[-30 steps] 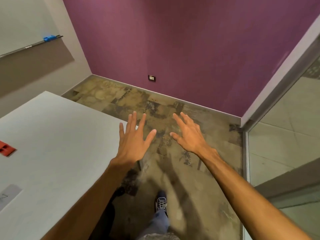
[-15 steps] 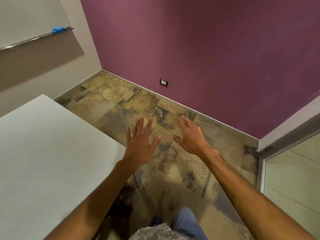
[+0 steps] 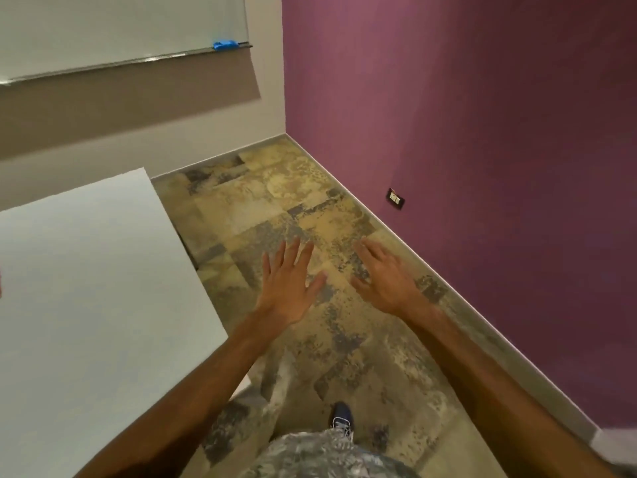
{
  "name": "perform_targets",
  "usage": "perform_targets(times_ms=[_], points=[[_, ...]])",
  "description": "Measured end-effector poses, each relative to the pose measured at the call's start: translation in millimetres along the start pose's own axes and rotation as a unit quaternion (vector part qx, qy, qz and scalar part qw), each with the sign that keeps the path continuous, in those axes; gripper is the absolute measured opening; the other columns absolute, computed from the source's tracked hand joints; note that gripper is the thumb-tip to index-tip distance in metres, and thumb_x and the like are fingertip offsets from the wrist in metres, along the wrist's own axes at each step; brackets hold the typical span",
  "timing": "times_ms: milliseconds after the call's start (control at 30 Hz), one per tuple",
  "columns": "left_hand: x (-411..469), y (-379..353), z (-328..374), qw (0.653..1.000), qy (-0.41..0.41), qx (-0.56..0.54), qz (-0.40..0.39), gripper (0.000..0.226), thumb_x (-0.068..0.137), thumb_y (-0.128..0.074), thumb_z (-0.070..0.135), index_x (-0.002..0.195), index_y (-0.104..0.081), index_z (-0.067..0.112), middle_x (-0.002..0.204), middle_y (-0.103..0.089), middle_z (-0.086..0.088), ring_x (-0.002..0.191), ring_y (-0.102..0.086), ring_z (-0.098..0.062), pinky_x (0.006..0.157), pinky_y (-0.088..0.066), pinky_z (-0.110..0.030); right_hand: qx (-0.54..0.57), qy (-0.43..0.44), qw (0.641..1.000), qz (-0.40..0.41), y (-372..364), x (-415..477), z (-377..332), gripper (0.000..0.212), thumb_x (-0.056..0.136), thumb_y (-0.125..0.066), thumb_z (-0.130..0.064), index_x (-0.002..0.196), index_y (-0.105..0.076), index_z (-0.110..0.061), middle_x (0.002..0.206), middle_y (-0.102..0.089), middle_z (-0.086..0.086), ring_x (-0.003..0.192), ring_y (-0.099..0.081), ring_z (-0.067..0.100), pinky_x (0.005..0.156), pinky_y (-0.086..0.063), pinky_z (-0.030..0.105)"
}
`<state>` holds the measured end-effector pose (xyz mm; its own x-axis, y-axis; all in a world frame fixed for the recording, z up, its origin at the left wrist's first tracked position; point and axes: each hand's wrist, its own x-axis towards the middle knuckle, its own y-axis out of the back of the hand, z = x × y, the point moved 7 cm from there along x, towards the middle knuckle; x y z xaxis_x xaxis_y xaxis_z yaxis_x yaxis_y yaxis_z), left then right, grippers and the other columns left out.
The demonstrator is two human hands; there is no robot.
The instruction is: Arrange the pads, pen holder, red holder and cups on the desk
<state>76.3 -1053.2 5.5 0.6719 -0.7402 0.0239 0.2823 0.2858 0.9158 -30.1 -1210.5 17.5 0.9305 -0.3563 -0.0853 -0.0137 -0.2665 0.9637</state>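
My left hand (image 3: 287, 284) and my right hand (image 3: 384, 276) are held out over the floor, palms down, fingers spread, holding nothing. They hover to the right of the white desk (image 3: 86, 288), whose bare top fills the left of the view. A thin red sliver (image 3: 0, 282) shows at the left edge of the frame on the desk; I cannot tell what it is. No pads, pen holder or cups are in view.
A purple wall (image 3: 482, 132) with a socket (image 3: 396, 199) runs along the right. A whiteboard (image 3: 113, 25) with a blue eraser (image 3: 224, 45) on its ledge hangs on the far wall. Mottled floor (image 3: 275, 201) lies between desk and wall. My shoe (image 3: 342, 418) is below.
The view has swung to the left: the glass partition is gone from sight and the whiteboard now fills the upper left. Both hands stay spread and empty over the floor.
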Motion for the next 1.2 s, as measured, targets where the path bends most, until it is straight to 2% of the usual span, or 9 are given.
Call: perform_targets(times_ms=[200, 433, 600, 833, 1200], points=[[76.2, 5.2, -8.8, 0.996, 0.079, 0.001, 0.028, 0.075, 0.095, -0.016, 0.070, 0.158, -0.009, 0.030, 0.167, -0.003, 0.000, 0.154, 0.005, -0.025, 0.123, 0.002, -0.053, -0.003, 0.067, 0.997, -0.023, 25.7, 99.0, 27.2, 0.074, 0.099, -0.045, -0.048, 0.159, -0.009, -0.021, 0.167, -0.010, 0.006, 0.154, -0.008, 0.023, 0.122, -0.019, 0.050], [161.0, 20.5, -67.1, 0.986, 0.156, -0.003, 0.053, 0.075, 0.096, -0.021, 0.069, 0.158, -0.009, 0.029, 0.167, -0.001, -0.001, 0.154, 0.005, -0.025, 0.123, 0.001, -0.053, 0.030, 0.124, 0.991, -0.046, 26.6, 233.4, 16.3, 0.077, 0.099, -0.047, -0.048, 0.159, -0.005, -0.026, 0.167, -0.007, -0.002, 0.154, -0.006, 0.019, 0.121, -0.018, 0.052], [248.1, 43.0, -134.0, 0.976, 0.208, -0.016, 0.064, 0.077, 0.095, -0.028, 0.067, 0.158, -0.011, 0.026, 0.167, -0.003, -0.005, 0.154, -0.002, -0.029, 0.123, -0.007, -0.055, 0.018, 0.159, 0.986, -0.053, 19.2, 356.4, -14.8, 0.077, 0.098, -0.050, -0.047, 0.159, -0.007, -0.025, 0.167, -0.009, -0.004, 0.154, -0.008, 0.018, 0.120, -0.016, 0.049], [352.0, 94.6, -228.7, 0.968, 0.243, -0.022, 0.063, 0.075, 0.097, -0.031, 0.064, 0.159, -0.011, 0.025, 0.167, -0.001, -0.005, 0.154, 0.000, -0.028, 0.122, -0.010, -0.056, 0.009, 0.197, 0.977, -0.081, 25.4, 507.4, -76.2, 0.075, 0.099, -0.049, -0.047, 0.159, -0.009, -0.026, 0.167, -0.008, -0.002, 0.154, -0.007, 0.018, 0.122, -0.017, 0.049], [438.7, 154.3, -374.2, 0.938, 0.334, -0.013, 0.091, 0.080, 0.097, -0.037, 0.060, 0.158, 0.003, 0.028, 0.167, 0.006, -0.006, 0.154, 0.007, -0.028, 0.123, -0.004, -0.056, -0.007, 0.291, 0.952, -0.095, 18.3, 701.7, -181.7, 0.073, 0.097, -0.051, -0.049, 0.157, -0.014, -0.027, 0.167, -0.011, 0.000, 0.153, -0.011, 0.020, 0.119, -0.020, 0.048]])
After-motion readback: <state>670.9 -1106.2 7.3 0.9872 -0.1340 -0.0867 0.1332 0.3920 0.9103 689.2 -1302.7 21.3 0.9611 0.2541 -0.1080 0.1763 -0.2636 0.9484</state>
